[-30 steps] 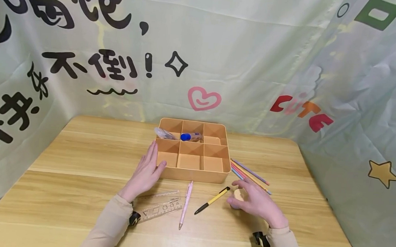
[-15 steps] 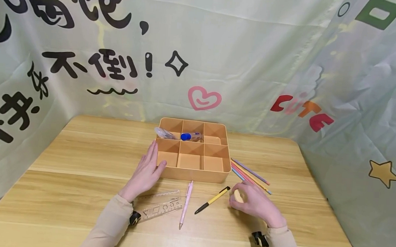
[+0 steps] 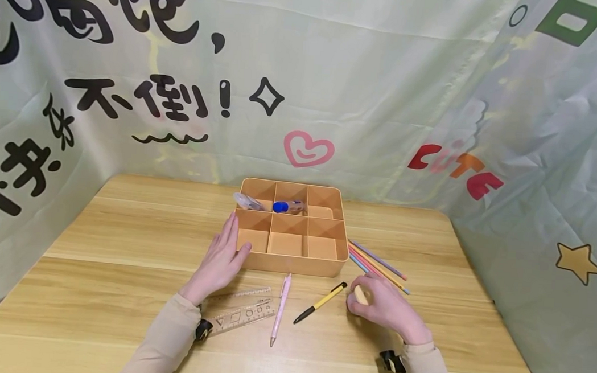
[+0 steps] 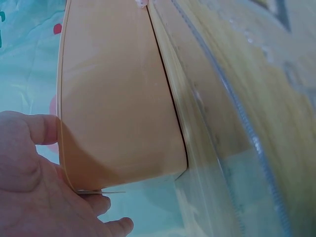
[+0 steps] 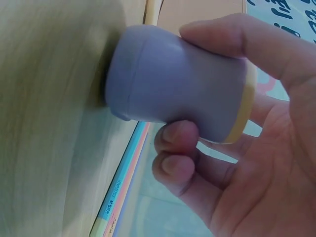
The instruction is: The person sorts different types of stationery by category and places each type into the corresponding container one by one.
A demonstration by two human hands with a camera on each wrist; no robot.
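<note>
The right hand [image 3: 383, 306] is gripping a lavender cylinder [image 5: 182, 84], thumb and fingers curling round it, at the wooden tabletop [image 3: 173, 224]; whether its base is touching is hard to tell. The step in hand is seemingly getting hold of it; lifting would call for a firm grip, missing the yellow-and-black pen [image 3: 320, 302] lying just beside. The left hand [image 3: 218, 261], fingers straight, is resting against the six-compartment organizer [image 3: 294, 264]. Coloured pencils [image 3: 378, 268] are lying beyond the right hand, clear rulers [image 3: 241, 318] near the left.

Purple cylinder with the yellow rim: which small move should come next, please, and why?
Probably lift the purple cylinder slightly: the right grip holds it from two sides, its base close to the wooden tabletop, while the left grip rests against the compartment box.
</note>
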